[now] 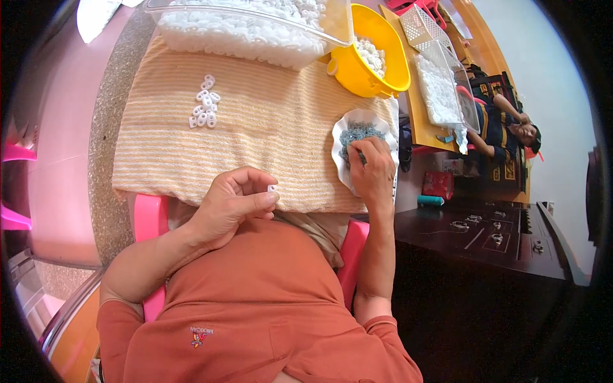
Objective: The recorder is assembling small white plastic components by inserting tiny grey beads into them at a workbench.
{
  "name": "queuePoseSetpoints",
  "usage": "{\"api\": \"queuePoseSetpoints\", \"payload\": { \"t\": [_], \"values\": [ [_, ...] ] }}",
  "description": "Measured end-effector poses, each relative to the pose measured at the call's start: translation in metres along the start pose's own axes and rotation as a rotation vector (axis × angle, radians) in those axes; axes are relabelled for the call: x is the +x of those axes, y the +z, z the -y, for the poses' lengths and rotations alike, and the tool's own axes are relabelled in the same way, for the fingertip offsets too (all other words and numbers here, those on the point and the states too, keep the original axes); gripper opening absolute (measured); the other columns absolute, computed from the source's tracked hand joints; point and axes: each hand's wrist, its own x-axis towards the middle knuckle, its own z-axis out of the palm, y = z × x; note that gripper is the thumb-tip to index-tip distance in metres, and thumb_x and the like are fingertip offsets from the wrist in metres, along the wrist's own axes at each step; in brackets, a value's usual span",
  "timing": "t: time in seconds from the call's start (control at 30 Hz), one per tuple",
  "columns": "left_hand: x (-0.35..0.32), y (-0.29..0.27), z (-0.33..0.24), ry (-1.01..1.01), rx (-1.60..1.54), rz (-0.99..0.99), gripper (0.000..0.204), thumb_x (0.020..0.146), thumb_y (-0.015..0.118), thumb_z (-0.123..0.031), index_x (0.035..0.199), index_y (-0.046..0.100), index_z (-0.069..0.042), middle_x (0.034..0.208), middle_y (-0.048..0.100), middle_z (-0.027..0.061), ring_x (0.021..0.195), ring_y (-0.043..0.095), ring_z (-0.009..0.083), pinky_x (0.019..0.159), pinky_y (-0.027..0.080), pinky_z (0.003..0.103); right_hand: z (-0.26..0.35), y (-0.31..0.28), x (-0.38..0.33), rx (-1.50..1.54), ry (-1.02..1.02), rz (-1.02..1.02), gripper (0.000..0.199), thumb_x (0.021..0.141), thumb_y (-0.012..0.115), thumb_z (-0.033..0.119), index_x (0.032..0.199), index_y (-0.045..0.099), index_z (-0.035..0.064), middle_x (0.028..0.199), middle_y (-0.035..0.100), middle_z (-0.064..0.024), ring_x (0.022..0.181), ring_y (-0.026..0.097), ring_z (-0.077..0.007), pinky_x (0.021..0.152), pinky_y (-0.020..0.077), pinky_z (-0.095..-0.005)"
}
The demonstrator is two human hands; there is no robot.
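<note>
My left hand [239, 203] is at the near edge of the cloth-covered table, its thumb and fingers closed on a small white plastic piece [272, 188] with a hole in it. To the right, my right hand [372, 169] reaches into a white wavy-rimmed dish [339, 167] full of small blue-grey parts [361, 129]. Its fingertips are drawn together down in these parts, and what they pinch is hidden. Farther off on the cloth lies a loose group of similar white two-holed pieces [205, 105], apart from both hands.
A clear bin [246, 19] heaped with white pieces stands at the far edge, beside a yellow basin [345, 73] holding more. Striped cloth [268, 121] covers the table. Another person [495, 124] sits at the right by a second table with a clear tray [440, 96]. A dark cabinet [460, 281] is nearer.
</note>
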Motion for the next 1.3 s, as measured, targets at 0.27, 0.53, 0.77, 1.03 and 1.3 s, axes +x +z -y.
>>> {"api": "queuePoseSetpoints", "payload": {
  "t": [0.27,0.53,0.77,1.03,1.3],
  "values": [
    [-0.001,0.0,0.0,0.003,-0.013,0.001,0.02,0.084,0.067,-0.003,0.103,0.06,-0.003,0.089,0.063,0.0029,0.078,0.062,0.0099,0.07,0.055,0.025,0.008,-0.003,-0.005,0.188,-0.016,-0.171,0.009,0.074,0.067,0.0,0.081,0.062,0.0035,0.081,0.064,-0.0131,0.076,0.06,-0.0313,0.068,0.0483,-0.0379],
    [0.0,-0.002,0.002,0.018,-0.004,0.002,0.019,0.086,0.065,-0.003,0.104,0.06,-0.003,0.091,0.063,0.0032,0.08,0.062,0.0097,0.07,0.055,0.025,0.033,-0.009,-0.011,0.314,-0.042,-0.187,0.01,0.077,0.064,-0.006,0.085,0.062,-0.0026,0.079,0.064,-0.0122,0.073,0.062,-0.0209,0.069,0.0485,-0.028],
    [0.0,-0.002,0.003,0.034,-0.008,-0.055,0.021,0.085,0.066,-0.004,0.105,0.06,-0.004,0.09,0.063,0.0024,0.08,0.062,0.0104,0.071,0.056,0.026,0.084,0.003,-0.026,1.014,0.215,0.139,0.007,0.089,0.058,-0.004,0.094,0.061,-0.0052,0.089,0.062,-0.0085,0.079,0.058,-0.0109,0.071,0.0456,-0.0215],
    [0.0,0.0,0.002,0.013,-0.032,-0.067,0.019,0.087,0.064,-0.004,0.105,0.061,0.001,0.094,0.065,0.0082,0.084,0.065,0.0135,0.076,0.057,0.027,0.108,0.019,-0.034,1.321,0.41,0.275,0.007,0.088,0.061,-0.001,0.094,0.062,-0.0047,0.094,0.061,-0.0083,0.084,0.059,-0.0121,0.076,0.0482,-0.0242],
    [-0.001,0.0,0.001,-0.001,-0.055,-0.086,0.021,0.087,0.064,-0.003,0.107,0.061,0.003,0.094,0.065,0.0094,0.083,0.066,0.0146,0.076,0.058,0.026,0.109,0.024,-0.037,1.352,0.397,0.231,0.009,0.089,0.062,0.004,0.094,0.061,-0.0036,0.089,0.061,-0.0044,0.077,0.059,-0.0081,0.066,0.0493,-0.0203]
  ]
}}
